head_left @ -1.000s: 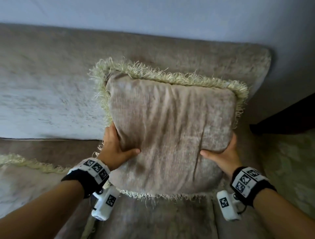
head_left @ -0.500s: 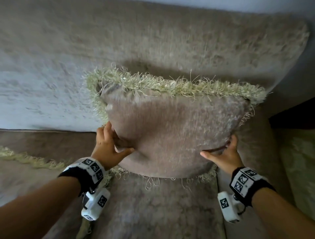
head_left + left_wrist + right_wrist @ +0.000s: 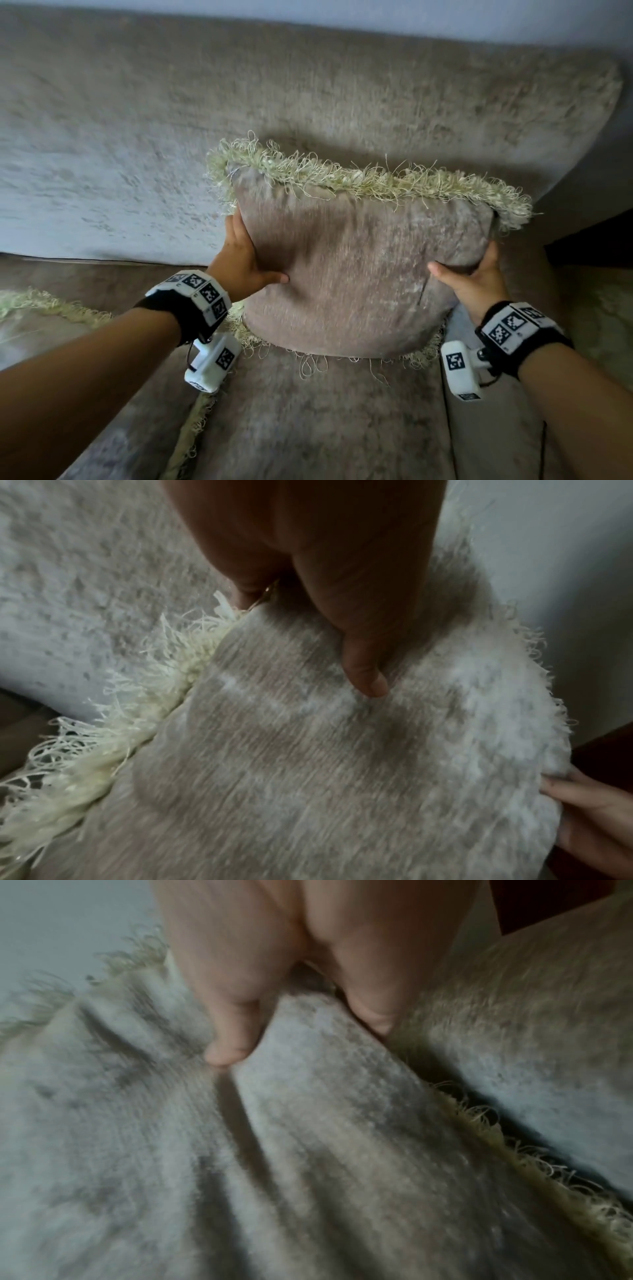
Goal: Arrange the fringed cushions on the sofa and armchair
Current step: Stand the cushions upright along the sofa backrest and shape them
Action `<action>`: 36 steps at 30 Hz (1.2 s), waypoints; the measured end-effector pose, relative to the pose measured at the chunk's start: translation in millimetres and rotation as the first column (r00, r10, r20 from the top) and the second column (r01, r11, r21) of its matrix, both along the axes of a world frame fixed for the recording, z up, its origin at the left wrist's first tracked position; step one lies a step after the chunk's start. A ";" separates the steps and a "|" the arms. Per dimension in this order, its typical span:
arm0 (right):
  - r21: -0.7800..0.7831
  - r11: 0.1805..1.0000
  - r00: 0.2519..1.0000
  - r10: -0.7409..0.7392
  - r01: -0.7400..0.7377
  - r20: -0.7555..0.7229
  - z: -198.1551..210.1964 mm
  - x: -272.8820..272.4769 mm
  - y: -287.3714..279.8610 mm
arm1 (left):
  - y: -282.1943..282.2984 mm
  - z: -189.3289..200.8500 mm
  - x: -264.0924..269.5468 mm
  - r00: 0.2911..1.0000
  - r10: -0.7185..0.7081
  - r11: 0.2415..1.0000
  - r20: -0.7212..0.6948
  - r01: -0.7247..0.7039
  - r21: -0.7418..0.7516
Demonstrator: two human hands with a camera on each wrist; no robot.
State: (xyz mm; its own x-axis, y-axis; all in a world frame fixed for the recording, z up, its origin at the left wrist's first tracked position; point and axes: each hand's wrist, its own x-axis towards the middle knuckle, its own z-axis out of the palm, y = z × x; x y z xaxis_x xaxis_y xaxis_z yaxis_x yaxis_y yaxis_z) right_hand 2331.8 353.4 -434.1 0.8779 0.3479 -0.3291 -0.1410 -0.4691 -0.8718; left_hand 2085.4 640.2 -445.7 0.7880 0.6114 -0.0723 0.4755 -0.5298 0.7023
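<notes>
Two hands hold one fringed cushion [image 3: 359,270] upright at the right end of the sofa [image 3: 308,96], its lower edge on the seat [image 3: 308,421] and its top fringe near the backrest. At the far left edge of the seat, part of a second fringed cushion [image 3: 41,305] lies flat. The left hand [image 3: 241,263] grips the held cushion's left edge: the thumb presses into the front face and the fingers wrap behind, out of sight; the left wrist view shows the thumb [image 3: 363,674] denting the fabric. The right hand [image 3: 474,281] grips the right edge in the same manner, thumb on the front face, fingers curled behind; the right wrist view shows a crease below the thumb [image 3: 226,1047].

Compared with half a second earlier, the cushion stands taller and less squashed, and its lower fringe sits on the seat. The left hand has shifted higher along the left edge. The right hand keeps its position near the lower right corner. The second cushion has not moved.
</notes>
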 end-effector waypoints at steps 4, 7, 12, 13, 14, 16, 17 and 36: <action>-0.020 0.999 0.998 0.030 -0.029 0.053 12.2 2.5 -14.6 | -13.4 1.4 -5.0 0.998 0.015 1.000 0.068 -0.015 0.000; -0.028 0.999 0.997 0.025 -0.023 0.076 30.0 3.2 -20.3 | -20.4 8.1 -7.5 0.986 0.013 1.000 0.168 -0.011 -0.012; -0.013 1.000 0.997 -0.011 0.012 0.081 38.8 13.6 -25.8 | -26.9 12.4 -0.9 0.969 0.060 0.998 0.241 -0.059 -0.011; -0.012 1.000 0.998 0.003 -0.002 0.062 32.8 15.3 -26.5 | -27.4 8.0 -0.6 0.971 0.086 0.996 0.221 -0.087 -0.005; -0.030 0.999 0.999 0.024 -0.023 0.045 24.9 16.1 -27.5 | -28.3 2.6 -0.8 0.974 0.111 0.993 0.198 -0.116 0.012; -0.070 0.995 0.997 0.077 -0.075 0.022 10.2 12.7 -26.9 | -30.7 -4.6 -1.2 0.977 0.149 0.986 0.150 -0.159 0.057; -0.104 0.990 0.995 0.098 -0.096 0.023 3.4 11.0 -25.2 | -31.0 -6.9 0.0 0.977 0.166 0.982 0.134 -0.176 0.072; -0.243 0.931 0.951 -0.220 0.271 0.216 -23.8 -126.1 -3.1 | 28.8 -14.7 -129.8 0.984 0.089 0.986 -0.156 -0.065 0.152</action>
